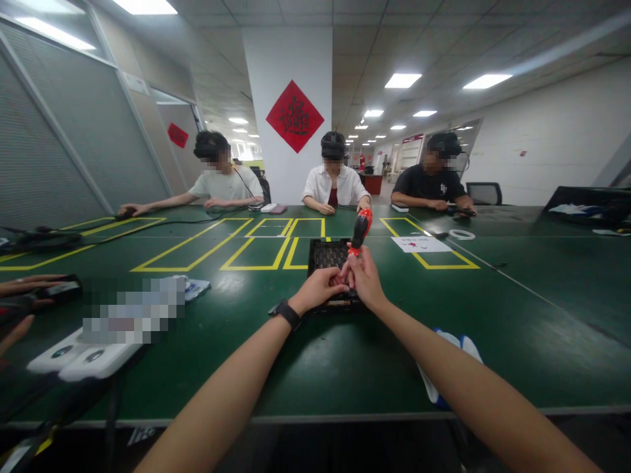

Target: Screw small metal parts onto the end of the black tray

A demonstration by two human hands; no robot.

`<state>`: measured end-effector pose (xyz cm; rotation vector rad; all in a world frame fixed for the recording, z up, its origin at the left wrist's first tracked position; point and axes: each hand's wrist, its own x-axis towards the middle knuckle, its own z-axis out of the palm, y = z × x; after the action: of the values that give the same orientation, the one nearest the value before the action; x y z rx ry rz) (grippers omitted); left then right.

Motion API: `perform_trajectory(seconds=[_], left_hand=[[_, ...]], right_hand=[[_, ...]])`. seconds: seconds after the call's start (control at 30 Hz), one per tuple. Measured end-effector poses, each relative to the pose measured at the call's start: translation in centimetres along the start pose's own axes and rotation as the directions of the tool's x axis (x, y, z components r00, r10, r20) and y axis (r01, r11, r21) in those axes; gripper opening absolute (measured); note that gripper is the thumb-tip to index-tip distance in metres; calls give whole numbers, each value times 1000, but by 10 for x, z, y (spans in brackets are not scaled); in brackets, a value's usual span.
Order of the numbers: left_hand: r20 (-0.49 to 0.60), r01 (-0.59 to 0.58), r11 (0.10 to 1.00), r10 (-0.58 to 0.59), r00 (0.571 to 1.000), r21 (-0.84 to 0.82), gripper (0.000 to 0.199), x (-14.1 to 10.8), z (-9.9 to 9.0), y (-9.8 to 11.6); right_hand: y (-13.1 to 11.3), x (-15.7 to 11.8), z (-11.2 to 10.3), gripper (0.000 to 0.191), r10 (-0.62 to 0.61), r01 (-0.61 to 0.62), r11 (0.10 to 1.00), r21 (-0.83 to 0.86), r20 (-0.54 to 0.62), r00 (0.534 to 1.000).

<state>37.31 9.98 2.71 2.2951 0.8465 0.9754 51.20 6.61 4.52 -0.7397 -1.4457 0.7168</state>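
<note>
A screwdriver point(362, 230) with a red and black handle stands nearly upright, tilted slightly right, above a black open case point(315, 249). My right hand point(365, 279) has its fingers closed round the lower part of the screwdriver. Its shaft and tip are hidden behind my fingers. My left hand point(319, 288), below a dark wristband, is pinched close beside the right one over the case. What the left fingers hold, if anything, cannot be made out. The case has a dark, textured inside, partly covered by my hands.
White and blue gloves point(461, 345) lie by my right forearm. At left are a white device point(98, 358), cables and another person's hands point(20, 286). Yellow tape point(182, 268) marks the green table point(266, 368). A paper sheet point(421, 244) lies beyond the case; several people sit opposite.
</note>
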Motion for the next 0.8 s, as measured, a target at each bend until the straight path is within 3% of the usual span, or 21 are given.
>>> perform_trajectory(seconds=[0.17, 0.33, 0.6, 0.8], left_hand=[[37, -19, 999, 19, 999, 25, 22, -1, -2, 0], [102, -56, 993, 66, 993, -100, 15, -1, -3, 5], [5, 57, 998, -57, 998, -5, 30, 0, 0, -2], [84, -39, 999, 39, 996, -5, 22, 2, -2, 0]], right_hand=[[4, 1, -1, 39, 12, -13, 1000, 23, 23, 1000], [7, 3, -2, 38, 48, -49, 998, 34, 29, 998], [4, 1, 0, 40, 25, -25, 999, 22, 25, 999], [6, 3, -2, 37, 27, -29, 998, 48, 53, 998]])
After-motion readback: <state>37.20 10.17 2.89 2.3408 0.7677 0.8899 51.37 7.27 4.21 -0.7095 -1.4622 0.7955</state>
